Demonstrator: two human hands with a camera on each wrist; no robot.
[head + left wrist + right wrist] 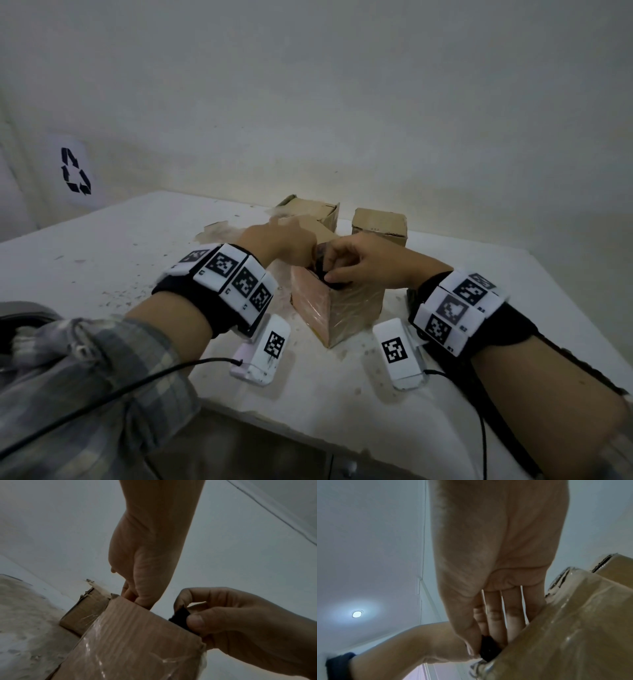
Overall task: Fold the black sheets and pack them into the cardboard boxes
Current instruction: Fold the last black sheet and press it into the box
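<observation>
R hand pinches a small folded black sheet betw. thumb and fingertips, right at the top rim of the near cardboard box; the sheet looks fuzzy and matte, partly below the rim. L hand is just beside that grip, on the far-left side of the same opening, fingers curled over the box wall and gripping its edge. Box is corrugated brown card wrapped in glossy clear tape, creased, one corner facing the camera. Beyond both hands, 2 more plain brown boxes stand closed near the wall; the right one has a small printed label, too blurred to read. Bench under the hands is white, chipped and speckled. Far left of the L hand, a white sheet w/ black recycling symbol.
</observation>
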